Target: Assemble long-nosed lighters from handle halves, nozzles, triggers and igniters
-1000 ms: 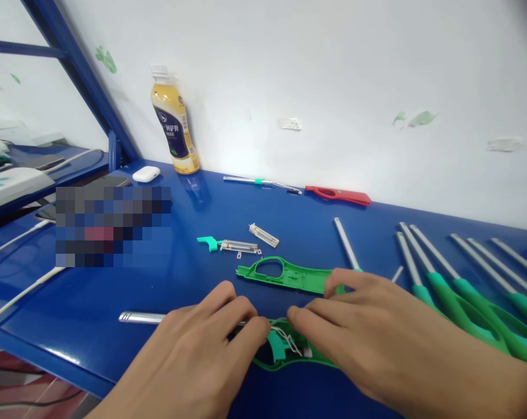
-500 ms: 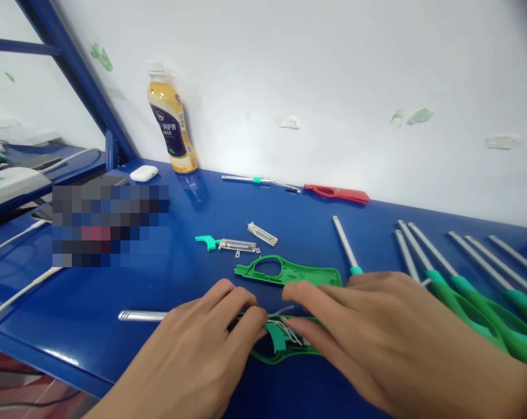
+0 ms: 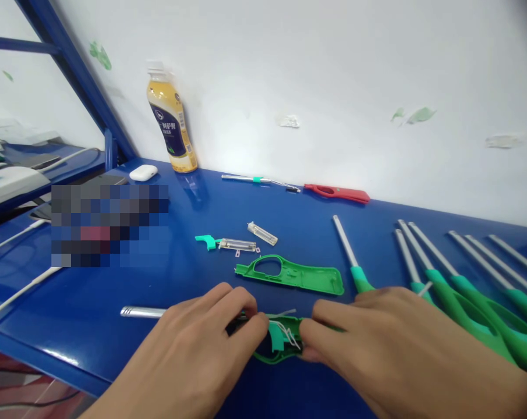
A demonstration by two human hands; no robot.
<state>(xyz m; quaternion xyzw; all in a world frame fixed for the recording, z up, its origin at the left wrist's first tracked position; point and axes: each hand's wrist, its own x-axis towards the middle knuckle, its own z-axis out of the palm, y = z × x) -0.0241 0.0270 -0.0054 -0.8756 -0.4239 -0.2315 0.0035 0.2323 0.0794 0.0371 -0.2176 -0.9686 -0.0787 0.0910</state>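
Note:
Between my hands is an opened long-reach lighter (image 3: 296,321), its green half shell showing a turquoise trigger (image 3: 278,336) and loose white wires. The metal tube (image 3: 141,312) sticks out to the left from beneath my left hand (image 3: 202,343), whose thumb and fingers are closed around the front of the lighter. My right hand (image 3: 363,337) grips the handle end, fingers bent around it; the fingertips and that end are largely hidden. Just behind lies a loose green half shell (image 3: 309,278), hollow side up.
Farther back lie a clear fuel tank (image 3: 263,234) and another tank (image 3: 237,245) with a turquoise trigger. Several assembled green lighters (image 3: 473,314) lie at right. A red shell (image 3: 337,194), a metal tube (image 3: 241,178) and a bottle (image 3: 170,125) are by the wall.
My right hand has shifted down and slightly right, its fingers now curled around the handle end. More of the loose green shell is uncovered. My left hand has barely moved.

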